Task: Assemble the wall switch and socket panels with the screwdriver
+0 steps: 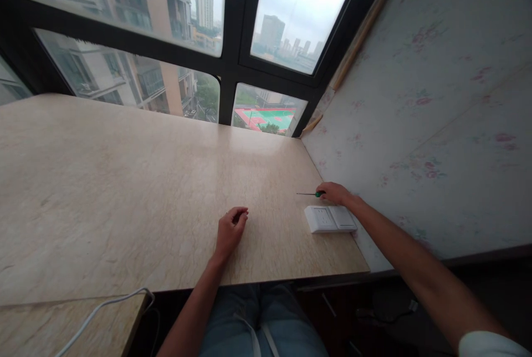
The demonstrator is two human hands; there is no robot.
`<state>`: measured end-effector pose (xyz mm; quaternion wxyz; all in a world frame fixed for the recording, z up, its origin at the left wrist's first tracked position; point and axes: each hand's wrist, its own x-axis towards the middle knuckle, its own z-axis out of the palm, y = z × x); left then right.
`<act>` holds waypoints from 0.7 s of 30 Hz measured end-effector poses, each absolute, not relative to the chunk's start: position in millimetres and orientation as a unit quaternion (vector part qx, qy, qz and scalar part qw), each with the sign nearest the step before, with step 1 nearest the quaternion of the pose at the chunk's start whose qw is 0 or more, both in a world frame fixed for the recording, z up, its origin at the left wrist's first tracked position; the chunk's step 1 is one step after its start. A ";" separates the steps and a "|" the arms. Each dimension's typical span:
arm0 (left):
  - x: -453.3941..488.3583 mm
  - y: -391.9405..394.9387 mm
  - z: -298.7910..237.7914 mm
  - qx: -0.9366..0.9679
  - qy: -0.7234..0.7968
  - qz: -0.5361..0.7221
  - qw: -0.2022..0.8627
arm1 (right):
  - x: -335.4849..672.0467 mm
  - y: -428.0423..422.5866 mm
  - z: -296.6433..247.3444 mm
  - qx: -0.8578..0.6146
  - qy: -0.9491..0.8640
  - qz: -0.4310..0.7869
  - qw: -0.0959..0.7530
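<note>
My right hand (334, 193) is closed around the green handle of a small screwdriver (310, 194), whose thin shaft points left just above the stone sill (124, 190). Just in front of that hand lies a white socket and switch panel (330, 218), flat on the sill near the wall. My left hand (230, 230) rests on the sill to the left of the panel, fingers loosely curled, with nothing seen in it.
A papered wall (428, 124) rises along the right edge of the sill. Dark-framed windows (233, 69) close the far side. A white cable (103, 307) runs over the lower ledge at bottom left. My knees are below the sill's front edge.
</note>
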<state>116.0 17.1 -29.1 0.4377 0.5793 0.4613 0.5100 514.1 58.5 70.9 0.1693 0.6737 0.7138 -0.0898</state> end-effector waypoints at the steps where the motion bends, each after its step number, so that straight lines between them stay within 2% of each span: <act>1: 116.1 17.2 -29.1 0.578 0.462 0.510 0.439 | 518.2 55.0 71.3 0.674 0.711 -0.092 0.178; 6: 116.1 16.7 -28.6 0.574 0.468 0.509 0.438 | 523.2 46.9 64.7 0.673 0.707 -0.102 0.193; 10: 116.0 16.3 -28.2 0.572 0.473 0.509 0.437 | 520.2 48.2 58.1 0.679 0.705 -0.115 0.170; 16: 115.4 16.5 -27.6 0.572 0.471 0.507 0.440 | 522.0 45.0 64.3 0.694 0.705 -0.123 0.076; 21: 115.9 16.4 -28.9 0.565 0.469 0.512 0.446 | 500.7 34.0 80.9 0.684 0.720 -0.108 -0.048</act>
